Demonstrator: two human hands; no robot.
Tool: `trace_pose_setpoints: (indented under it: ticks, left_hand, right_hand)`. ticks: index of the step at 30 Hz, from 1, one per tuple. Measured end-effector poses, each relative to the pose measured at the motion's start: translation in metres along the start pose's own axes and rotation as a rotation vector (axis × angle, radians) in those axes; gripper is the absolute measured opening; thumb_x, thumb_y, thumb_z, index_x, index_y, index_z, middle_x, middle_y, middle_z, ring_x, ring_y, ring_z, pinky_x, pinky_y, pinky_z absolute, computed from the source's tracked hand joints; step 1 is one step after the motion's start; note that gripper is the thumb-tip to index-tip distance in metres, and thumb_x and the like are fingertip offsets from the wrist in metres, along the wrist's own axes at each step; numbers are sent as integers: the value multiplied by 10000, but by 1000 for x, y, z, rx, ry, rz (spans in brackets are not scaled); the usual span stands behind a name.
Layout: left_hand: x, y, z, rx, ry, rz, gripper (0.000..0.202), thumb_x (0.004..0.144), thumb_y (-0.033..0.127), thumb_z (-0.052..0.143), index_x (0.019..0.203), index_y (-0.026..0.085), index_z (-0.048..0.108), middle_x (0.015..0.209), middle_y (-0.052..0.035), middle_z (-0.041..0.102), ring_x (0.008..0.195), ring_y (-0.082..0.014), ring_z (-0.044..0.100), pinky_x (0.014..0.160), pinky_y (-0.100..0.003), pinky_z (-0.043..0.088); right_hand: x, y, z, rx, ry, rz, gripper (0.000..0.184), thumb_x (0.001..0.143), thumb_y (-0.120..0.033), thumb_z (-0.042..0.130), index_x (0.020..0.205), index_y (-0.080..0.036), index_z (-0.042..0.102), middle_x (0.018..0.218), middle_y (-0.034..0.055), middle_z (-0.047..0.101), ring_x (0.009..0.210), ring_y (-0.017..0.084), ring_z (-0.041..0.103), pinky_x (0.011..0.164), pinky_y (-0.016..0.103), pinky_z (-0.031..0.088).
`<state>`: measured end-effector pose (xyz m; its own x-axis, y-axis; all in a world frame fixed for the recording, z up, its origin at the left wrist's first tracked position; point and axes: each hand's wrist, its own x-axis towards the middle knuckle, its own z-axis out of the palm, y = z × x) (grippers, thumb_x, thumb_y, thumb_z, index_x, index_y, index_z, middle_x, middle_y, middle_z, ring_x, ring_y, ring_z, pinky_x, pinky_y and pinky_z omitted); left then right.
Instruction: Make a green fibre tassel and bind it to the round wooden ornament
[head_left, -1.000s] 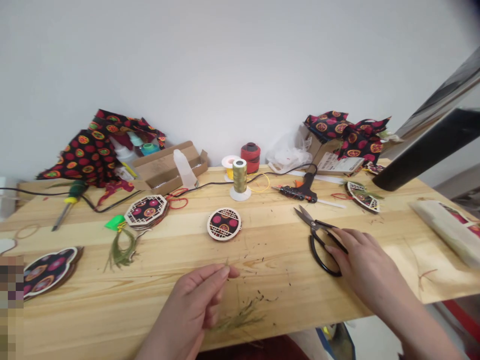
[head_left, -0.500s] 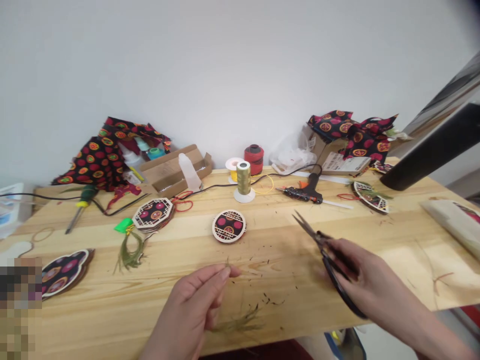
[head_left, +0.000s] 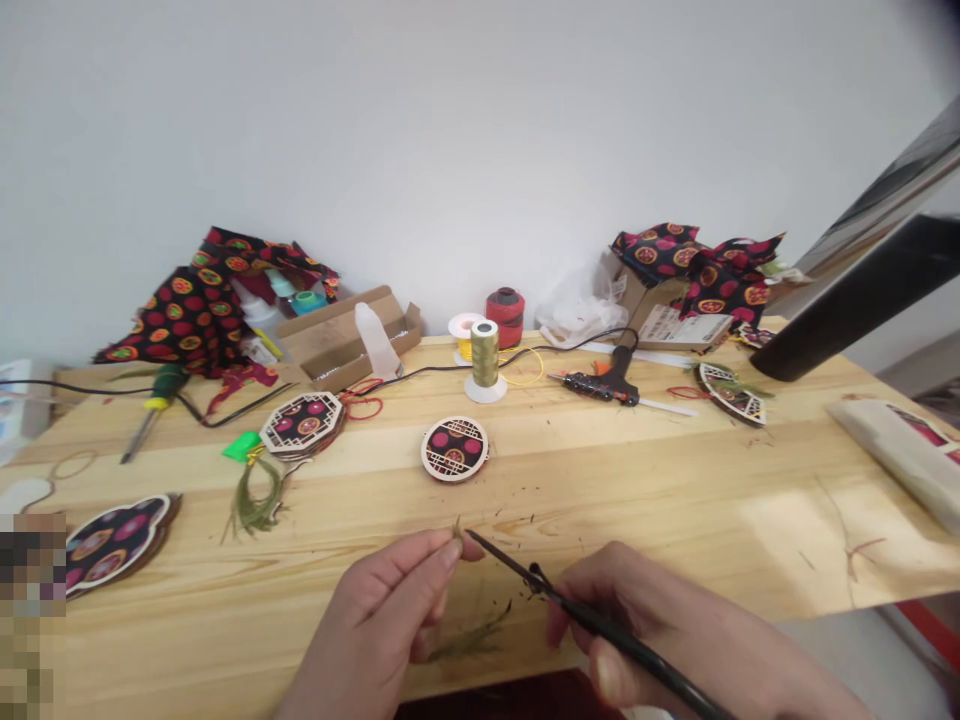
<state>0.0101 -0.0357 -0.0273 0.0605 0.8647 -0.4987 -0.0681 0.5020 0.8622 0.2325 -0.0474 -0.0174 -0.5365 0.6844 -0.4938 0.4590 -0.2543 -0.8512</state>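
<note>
— Hands first: what do they hold?

— Left hand (head_left: 390,625) is pinched shut, thumb and forefinger gripping a small olive-green tassel (head_left: 471,640) by its top; the strands trail down onto the bench (head_left: 675,500) just below the fingers. Right hand (head_left: 667,640) is closed around black scissors (head_left: 570,615), whose tips meet the tassel's top right at the left fingertips.

— And where is that relative to the round disc?

— The round disc (head_left: 454,448), a pale lattice over dark patterned cloth, lies flat on the bench just beyond the tassel, toward the wall. Behind the disc stands a gold thread spool (head_left: 484,360), with a red spool (head_left: 504,316) further back.

— What lies to the sides of the disc?

— Left of the disc sits an octagonal lattice piece (head_left: 302,423), and near that a second green tassel (head_left: 255,500). Further left still, a green-handled screwdriver (head_left: 154,405) and a heap of patterned fabric (head_left: 195,300). Right of the disc and back a little, a black glue gun (head_left: 607,382) rests on its side.
</note>
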Motion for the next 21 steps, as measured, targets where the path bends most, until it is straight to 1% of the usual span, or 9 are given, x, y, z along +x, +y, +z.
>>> trace_pose_setpoints:
  ticks: [4,8,11,15,18,21]
  left_hand:
    - [-1,-1,4,26,-81,-29,279,702,427,643,721,152,690,471,80,248,463,-84,170,423,-210,135]
    - [-3,0,7,60,-89,-23,286,706,426,632,691,146,683,473,78,241,463,-85,169,432,-221,117]
    - [-4,2,9,80,-83,-18,283,702,428,631,660,151,673,466,78,237,461,-86,173,435,-225,114]
    - [-5,3,10,80,-77,-35,293,688,445,640,614,161,646,467,83,212,461,-84,147,438,-229,93]
    - [-4,0,9,67,-62,-45,283,682,446,647,636,167,653,468,84,207,463,-89,144,444,-233,89]
    - [-4,-2,9,46,-56,-59,266,683,441,648,669,175,663,474,85,209,468,-94,143,450,-236,87]
  right_hand:
    - [7,0,1,11,15,-88,441,741,-564,570,804,-128,556,599,-45,371,565,78,330,481,178,281]
    - [8,-3,-3,49,-7,-100,515,726,-636,540,794,-125,541,641,-36,373,562,71,307,458,176,251]
    - [7,-6,-7,77,-39,-75,541,719,-661,525,789,-125,541,652,-34,380,543,62,300,437,174,234]
    - [6,-7,-9,110,-50,-55,550,704,-662,544,805,-122,550,631,-43,368,521,54,293,424,171,227]
    - [7,-6,-7,139,-65,-63,562,702,-658,551,856,-117,557,622,-48,372,503,46,285,416,169,221]
    - [9,-4,-2,151,-48,-95,589,705,-672,532,872,-109,569,600,-50,378,496,44,273,409,171,207]
